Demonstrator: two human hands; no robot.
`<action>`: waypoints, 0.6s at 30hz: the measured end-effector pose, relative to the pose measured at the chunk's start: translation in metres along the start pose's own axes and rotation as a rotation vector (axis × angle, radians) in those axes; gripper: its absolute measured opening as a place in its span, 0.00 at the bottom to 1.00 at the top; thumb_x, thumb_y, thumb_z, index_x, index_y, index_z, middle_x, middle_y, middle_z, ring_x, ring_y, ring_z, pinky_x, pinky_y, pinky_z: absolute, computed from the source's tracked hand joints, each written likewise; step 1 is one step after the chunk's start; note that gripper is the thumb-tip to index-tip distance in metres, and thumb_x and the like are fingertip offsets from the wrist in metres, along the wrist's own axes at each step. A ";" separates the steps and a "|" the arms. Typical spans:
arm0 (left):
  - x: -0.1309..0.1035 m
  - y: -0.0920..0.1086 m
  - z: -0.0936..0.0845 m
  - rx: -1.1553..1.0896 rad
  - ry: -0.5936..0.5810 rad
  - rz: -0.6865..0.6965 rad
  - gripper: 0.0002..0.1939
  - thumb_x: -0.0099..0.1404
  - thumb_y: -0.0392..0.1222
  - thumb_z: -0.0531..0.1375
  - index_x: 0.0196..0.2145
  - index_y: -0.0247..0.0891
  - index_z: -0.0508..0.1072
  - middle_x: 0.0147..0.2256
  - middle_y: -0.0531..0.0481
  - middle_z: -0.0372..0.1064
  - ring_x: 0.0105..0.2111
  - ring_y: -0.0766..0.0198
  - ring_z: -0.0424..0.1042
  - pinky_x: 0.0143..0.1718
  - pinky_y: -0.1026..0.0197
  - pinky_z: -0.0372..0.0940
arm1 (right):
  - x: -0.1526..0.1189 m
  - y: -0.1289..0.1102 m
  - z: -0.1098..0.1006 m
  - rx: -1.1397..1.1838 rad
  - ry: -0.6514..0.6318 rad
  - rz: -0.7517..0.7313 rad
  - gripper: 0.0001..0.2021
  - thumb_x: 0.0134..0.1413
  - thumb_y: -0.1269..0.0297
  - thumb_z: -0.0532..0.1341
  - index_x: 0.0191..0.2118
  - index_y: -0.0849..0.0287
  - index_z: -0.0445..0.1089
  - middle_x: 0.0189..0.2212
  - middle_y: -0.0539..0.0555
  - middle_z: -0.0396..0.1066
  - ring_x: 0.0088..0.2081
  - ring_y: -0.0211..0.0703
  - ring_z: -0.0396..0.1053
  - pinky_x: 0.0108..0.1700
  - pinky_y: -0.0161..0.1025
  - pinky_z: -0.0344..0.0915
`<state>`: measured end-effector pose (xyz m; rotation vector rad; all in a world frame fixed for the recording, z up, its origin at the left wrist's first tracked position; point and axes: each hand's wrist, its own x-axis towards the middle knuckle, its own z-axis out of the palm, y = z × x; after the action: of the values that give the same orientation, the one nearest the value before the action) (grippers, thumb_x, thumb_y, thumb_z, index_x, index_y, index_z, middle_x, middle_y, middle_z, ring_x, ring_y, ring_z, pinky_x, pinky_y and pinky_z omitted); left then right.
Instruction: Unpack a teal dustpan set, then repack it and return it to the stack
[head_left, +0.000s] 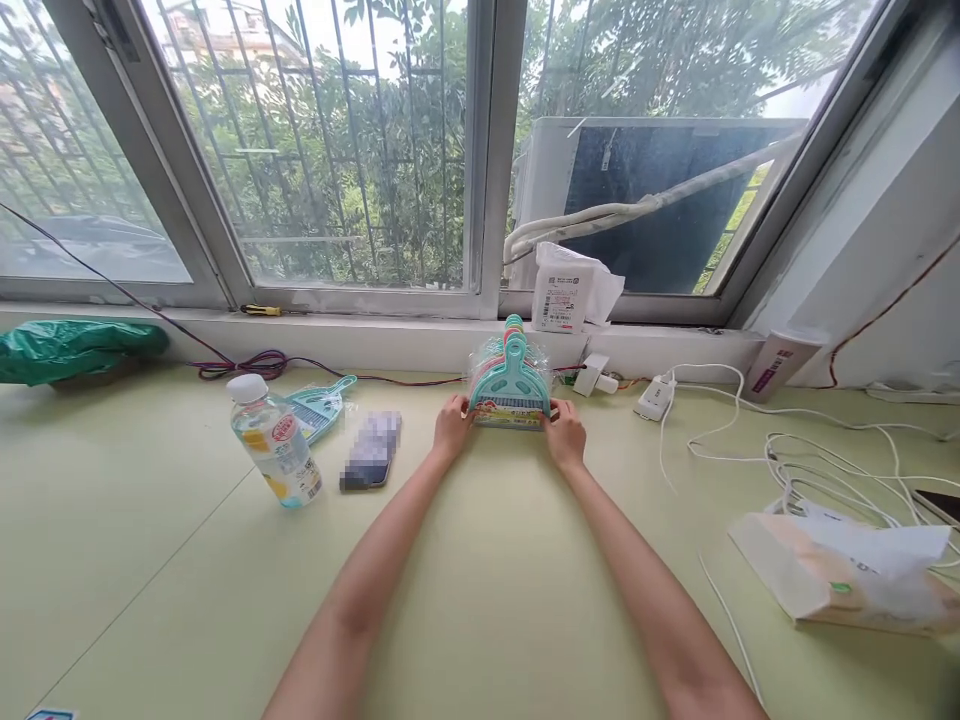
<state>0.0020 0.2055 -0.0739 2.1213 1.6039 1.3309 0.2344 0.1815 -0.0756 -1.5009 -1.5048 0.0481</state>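
Note:
Several small dustpan-and-brush sets (513, 380), mint green in front with red and other colours behind, stand upright in a row against the wall under the window. Clear plastic wrap shows around them, and a yellow printed label crosses the lower front. My left hand (453, 428) grips the row's lower left edge, fingers curled round it. At the lower right edge my right hand (565, 434) holds it the same way. Both arms are stretched far forward over the table. Another mint dustpan set (321, 408) lies flat to the left, partly behind a bottle.
A clear bottle (276, 445) with a white cap and a phone (371, 450) stand left of my arms. On the sill are a tissue packet (559, 298) and a yellow screwdriver (261, 310). White cables (810, 465) and a tissue pack (847, 575) lie right.

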 end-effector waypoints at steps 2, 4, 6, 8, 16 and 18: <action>0.003 0.000 0.002 0.020 0.001 0.009 0.03 0.62 0.36 0.58 0.34 0.38 0.66 0.36 0.47 0.66 0.34 0.61 0.68 0.35 0.60 0.61 | 0.002 0.001 0.002 0.001 0.019 -0.003 0.16 0.54 0.62 0.55 0.49 0.56 0.63 0.41 0.56 0.69 0.30 0.42 0.68 0.29 0.37 0.56; 0.005 0.000 0.004 -0.008 -0.001 0.005 0.07 0.61 0.35 0.58 0.39 0.39 0.65 0.37 0.47 0.66 0.33 0.62 0.68 0.34 0.61 0.61 | 0.002 0.001 0.003 0.004 0.039 0.000 0.19 0.53 0.62 0.55 0.52 0.56 0.60 0.41 0.55 0.70 0.31 0.41 0.68 0.27 0.36 0.55; 0.006 0.001 0.006 -0.068 0.005 -0.024 0.16 0.61 0.34 0.58 0.46 0.40 0.62 0.38 0.49 0.66 0.32 0.64 0.68 0.33 0.63 0.61 | 0.001 0.002 0.004 -0.016 0.048 0.000 0.19 0.54 0.62 0.54 0.52 0.55 0.58 0.41 0.55 0.69 0.30 0.41 0.67 0.27 0.35 0.53; 0.006 0.002 0.006 -0.106 0.010 -0.059 0.20 0.60 0.34 0.59 0.49 0.41 0.60 0.38 0.50 0.66 0.31 0.65 0.68 0.32 0.64 0.61 | 0.001 0.004 0.005 -0.052 0.044 -0.009 0.18 0.54 0.62 0.54 0.51 0.55 0.58 0.42 0.55 0.69 0.30 0.41 0.67 0.26 0.35 0.52; -0.001 0.001 0.005 -0.083 -0.072 -0.087 0.13 0.62 0.36 0.57 0.45 0.41 0.61 0.40 0.49 0.67 0.32 0.66 0.68 0.32 0.63 0.62 | -0.004 0.007 0.006 -0.151 0.017 -0.048 0.17 0.56 0.61 0.52 0.52 0.55 0.56 0.44 0.56 0.67 0.32 0.42 0.66 0.25 0.35 0.51; -0.003 0.001 0.005 -0.072 -0.078 -0.091 0.15 0.62 0.36 0.57 0.47 0.41 0.60 0.42 0.47 0.67 0.35 0.64 0.69 0.33 0.62 0.62 | -0.005 0.006 0.005 -0.165 0.012 -0.054 0.18 0.56 0.60 0.53 0.52 0.55 0.56 0.44 0.57 0.66 0.32 0.43 0.65 0.25 0.35 0.52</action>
<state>0.0063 0.2040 -0.0779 2.0077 1.5777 1.2421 0.2346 0.1812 -0.0846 -1.5865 -1.5696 -0.1196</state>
